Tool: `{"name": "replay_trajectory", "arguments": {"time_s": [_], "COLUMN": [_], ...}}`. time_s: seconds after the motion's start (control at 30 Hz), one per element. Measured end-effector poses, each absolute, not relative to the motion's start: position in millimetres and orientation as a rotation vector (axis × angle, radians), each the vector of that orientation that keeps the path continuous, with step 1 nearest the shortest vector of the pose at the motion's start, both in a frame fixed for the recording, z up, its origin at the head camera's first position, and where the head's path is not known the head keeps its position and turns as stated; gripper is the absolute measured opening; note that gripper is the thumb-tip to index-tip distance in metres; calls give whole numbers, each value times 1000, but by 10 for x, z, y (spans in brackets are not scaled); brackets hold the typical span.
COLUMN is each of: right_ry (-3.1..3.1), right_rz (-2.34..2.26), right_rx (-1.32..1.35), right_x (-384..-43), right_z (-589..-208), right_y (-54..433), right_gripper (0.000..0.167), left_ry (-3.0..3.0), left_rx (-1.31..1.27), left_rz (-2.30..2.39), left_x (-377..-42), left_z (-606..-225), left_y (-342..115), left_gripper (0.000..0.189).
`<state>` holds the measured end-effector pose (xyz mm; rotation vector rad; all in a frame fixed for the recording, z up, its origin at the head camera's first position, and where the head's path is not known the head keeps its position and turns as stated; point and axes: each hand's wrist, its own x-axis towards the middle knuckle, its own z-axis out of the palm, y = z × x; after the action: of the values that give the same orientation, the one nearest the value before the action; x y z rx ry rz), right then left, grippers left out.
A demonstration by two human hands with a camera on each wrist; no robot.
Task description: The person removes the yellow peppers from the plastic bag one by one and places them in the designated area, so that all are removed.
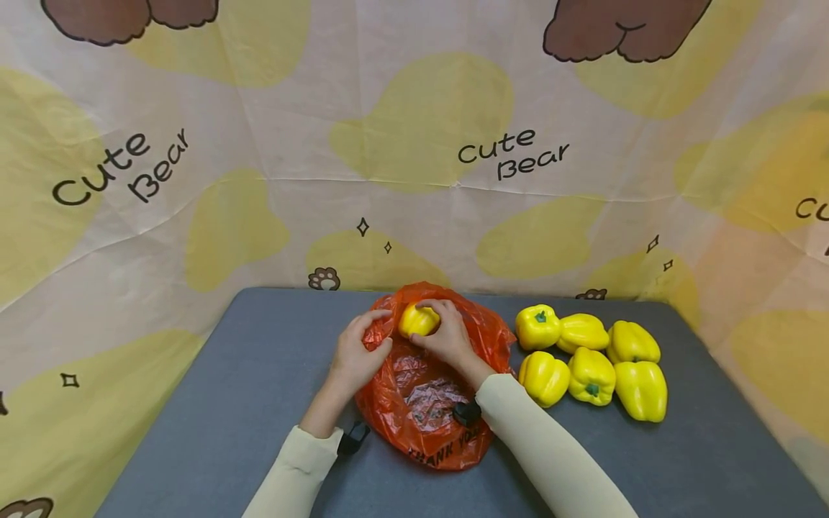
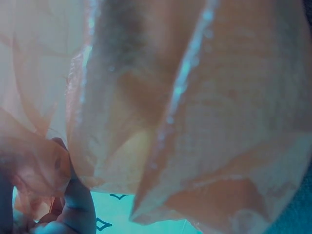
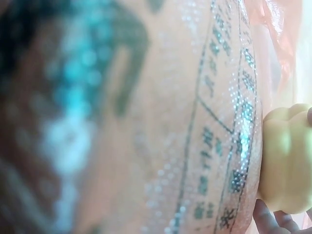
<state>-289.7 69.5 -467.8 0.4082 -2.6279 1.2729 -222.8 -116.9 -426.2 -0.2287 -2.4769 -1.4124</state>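
A red plastic bag (image 1: 443,450) printed THANK YOU lies on the grey table with its mouth spread open. My right hand (image 1: 448,334) holds a yellow bell pepper (image 1: 414,321) between thumb and fingers, over the far part of the bag's mouth. That pepper (image 3: 285,158) also appears at the right edge of the right wrist view, with fingertips under it. At the bag's left rim, my left hand (image 1: 358,352) grips the plastic between thumb and fingers. Bag film (image 2: 234,122) fills most of the left wrist view, with curled fingers (image 2: 78,202) at lower left.
Several more yellow bell peppers (image 1: 592,375) sit in two rows on the table (image 1: 259,360), to the right of the bag. A cloth backdrop (image 1: 414,144) printed with Cute Bear rises behind the table. Black wrist cameras (image 1: 352,437) sit under both forearms.
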Motion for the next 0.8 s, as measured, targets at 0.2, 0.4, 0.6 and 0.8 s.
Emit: {"name": "replay_trajectory", "arguments": {"time_s": [0.2,0.4,0.6,0.8], "right_ry": [-2660,-2666,-2676,-2656], "right_rz": [1234,1263,1271,1290], "right_rx": [383,370,356,404], "right_x": [-2887,-2876,-2849,-2817], "right_z": [-4659,-4661,-4633,-4559], "right_y": [714,751,780,775], "right_gripper": [56,60,60,59], "left_ry": [-2447,-2431,-2418,-2443], "left_rx": [-240,-245,-251,-224], "left_rz": [-1420,-1426,-1426,-1438], "left_x": [-2233,-2243,-2233,-2226], "left_z": [-4268,-4280,-4271,-4257], "left_y": [-1172,-1179,-1176,-1184], "left_gripper": [41,41,42,41]}}
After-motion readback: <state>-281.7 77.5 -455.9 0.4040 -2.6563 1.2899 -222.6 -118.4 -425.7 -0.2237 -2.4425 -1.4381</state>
